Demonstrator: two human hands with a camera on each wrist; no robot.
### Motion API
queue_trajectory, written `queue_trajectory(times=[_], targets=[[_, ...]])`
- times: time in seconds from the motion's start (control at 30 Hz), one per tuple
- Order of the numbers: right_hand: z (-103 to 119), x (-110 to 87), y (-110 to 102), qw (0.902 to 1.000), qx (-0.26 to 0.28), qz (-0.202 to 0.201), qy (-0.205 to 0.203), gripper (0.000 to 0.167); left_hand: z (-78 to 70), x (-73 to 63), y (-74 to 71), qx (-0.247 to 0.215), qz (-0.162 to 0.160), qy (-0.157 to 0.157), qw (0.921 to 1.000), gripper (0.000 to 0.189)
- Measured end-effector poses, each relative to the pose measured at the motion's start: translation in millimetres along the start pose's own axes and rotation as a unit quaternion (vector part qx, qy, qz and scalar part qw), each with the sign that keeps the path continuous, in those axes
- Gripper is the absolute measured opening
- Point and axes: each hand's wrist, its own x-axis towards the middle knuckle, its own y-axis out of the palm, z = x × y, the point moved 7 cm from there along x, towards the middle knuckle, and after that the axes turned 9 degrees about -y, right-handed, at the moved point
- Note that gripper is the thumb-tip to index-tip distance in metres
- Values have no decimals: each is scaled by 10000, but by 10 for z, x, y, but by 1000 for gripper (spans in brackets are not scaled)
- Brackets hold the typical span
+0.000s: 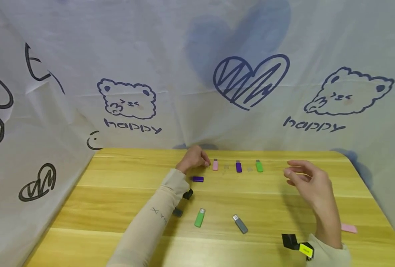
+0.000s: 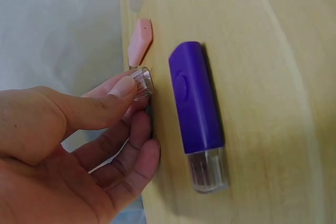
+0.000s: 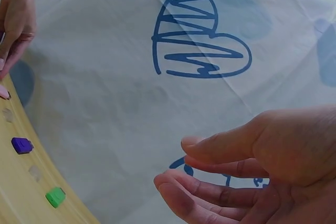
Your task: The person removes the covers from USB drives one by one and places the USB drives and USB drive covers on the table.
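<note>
- The left hand (image 1: 194, 158) is at the back of the wooden surface (image 1: 100, 196), its thumb and forefinger pinching a small clear cap (image 2: 142, 83); the other fingers are loosely bent.
- That cap sits at the left end of the back row, just beside the pink USB stick (image 1: 215, 164).
- Further right along the row come a loose cap (image 1: 226, 167), a purple stick (image 1: 239, 166), another loose cap (image 1: 249, 169) and a green stick (image 1: 259, 166), with small gaps between them.
- A capped purple stick (image 1: 198, 179) lies sideways in front of the left hand, not touching it; its clear cap shows in the left wrist view.
- The right hand (image 1: 311, 181) hangs in the air to the right of the row, thumb a little apart from softly curved fingers, holding nothing.
- Nearer the front lie a second green stick (image 1: 199, 217) and a grey stick (image 1: 240, 224), both tilted.
- A dark stick (image 1: 177, 212) is partly hidden by the left sleeve (image 1: 150, 218).
- A second pink stick (image 1: 349, 227) shows beside the right wrist, partly covered.
- Behind the surface hangs a pale cloth (image 1: 191, 118) with heart and bear drawings.
</note>
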Motion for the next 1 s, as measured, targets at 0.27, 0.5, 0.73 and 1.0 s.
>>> queue_trajectory(times=[0.27,0.5,0.73,1.0], targets=[[38,10,-32,10000,62,-59,-47,37,26,-21,-11,-316,-50,-92,9994,4],[75,24,-9,9999,-66,-33,-154,36,54,-101,-65,-675,-217,9,9975,11],[181,15,72,9972,-481,60,-568,34,54,-463,-213,-1578,-776,291,9840,17],[235,21,192,9954,-717,262,-587,33,38,-913,-302,-2424,-1328,455,9600,22]])
